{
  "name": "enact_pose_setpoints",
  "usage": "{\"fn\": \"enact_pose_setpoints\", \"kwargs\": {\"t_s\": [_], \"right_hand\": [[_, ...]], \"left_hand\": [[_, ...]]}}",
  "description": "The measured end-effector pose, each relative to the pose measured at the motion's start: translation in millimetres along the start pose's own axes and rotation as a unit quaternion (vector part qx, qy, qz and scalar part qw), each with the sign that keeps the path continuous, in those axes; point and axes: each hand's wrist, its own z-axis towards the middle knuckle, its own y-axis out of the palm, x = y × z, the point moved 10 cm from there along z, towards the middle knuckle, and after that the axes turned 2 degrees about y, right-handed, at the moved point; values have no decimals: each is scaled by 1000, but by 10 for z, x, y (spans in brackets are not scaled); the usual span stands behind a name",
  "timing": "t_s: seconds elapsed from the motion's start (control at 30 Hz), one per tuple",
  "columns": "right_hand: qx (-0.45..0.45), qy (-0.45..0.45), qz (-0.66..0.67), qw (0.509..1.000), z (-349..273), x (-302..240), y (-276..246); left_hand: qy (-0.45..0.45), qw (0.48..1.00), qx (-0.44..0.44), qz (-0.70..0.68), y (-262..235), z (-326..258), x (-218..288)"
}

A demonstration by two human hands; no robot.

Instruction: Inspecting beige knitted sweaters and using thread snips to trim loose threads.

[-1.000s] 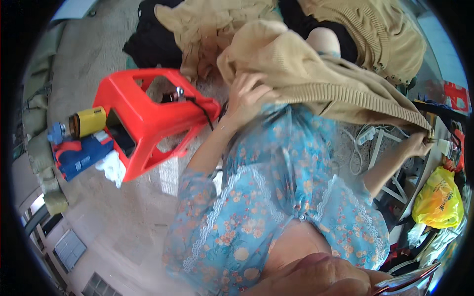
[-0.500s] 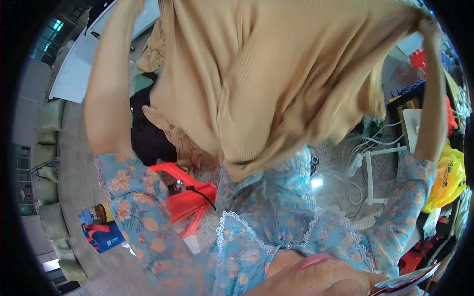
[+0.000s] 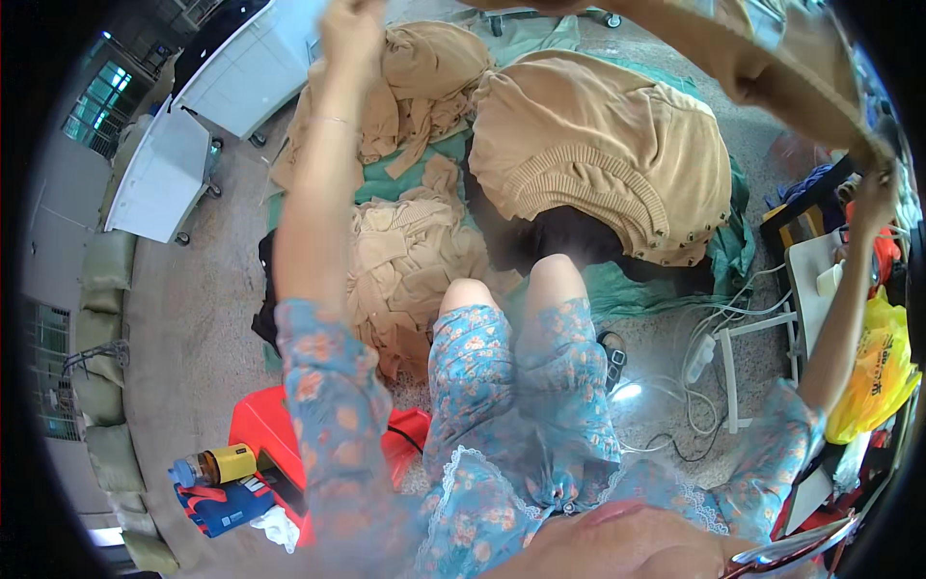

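Observation:
A tan knit garment (image 3: 762, 72) is held up across the top right, blurred and partly cut off by the upper edge. High on the right, my right hand (image 3: 876, 188) is closed on one end of it. My left hand (image 3: 352, 34) is raised at the top edge with its fingers closed; its grip is partly out of view, as is the cloth's other end. Below the raised cloth lies a stack of tan knit garments (image 3: 598, 135) with ribbed borders and buttons. A looser heap of tan knit pieces (image 3: 405, 256) lies in front of my knees.
Green sheeting (image 3: 617, 289) lies under the piles. At left are a red stool (image 3: 265, 425), a bottle with a yellow band (image 3: 217, 465) and a blue bag (image 3: 227, 507). White cables (image 3: 690, 386), a white stand (image 3: 815, 280) and a yellow plastic bag (image 3: 873, 372) are at right.
The tan knit garment has swung up and away to the top right, uncovering the piles and my knees. My left hand has come into view at the top; my right hand has moved lower.

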Motion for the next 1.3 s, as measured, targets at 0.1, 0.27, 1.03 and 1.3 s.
{"fn": "enact_pose_setpoints", "kwargs": {"t_s": [0.1,0.27,1.03,1.3], "right_hand": [[-179,-35,135,974,-1260,-325,368],[-521,9,29,853,-3694,-531,526],[-502,417,293,699,-5276,-1537,85],[-524,396,237,716,-5219,-1654,20]], "left_hand": [[-82,988,-97,-81,691,-1128,-305],[-178,822,-531,108,1110,-3974,-1124],[-736,636,101,209,-2010,-7184,-1338],[-721,589,94,353,-1912,-6666,-1625]]}}
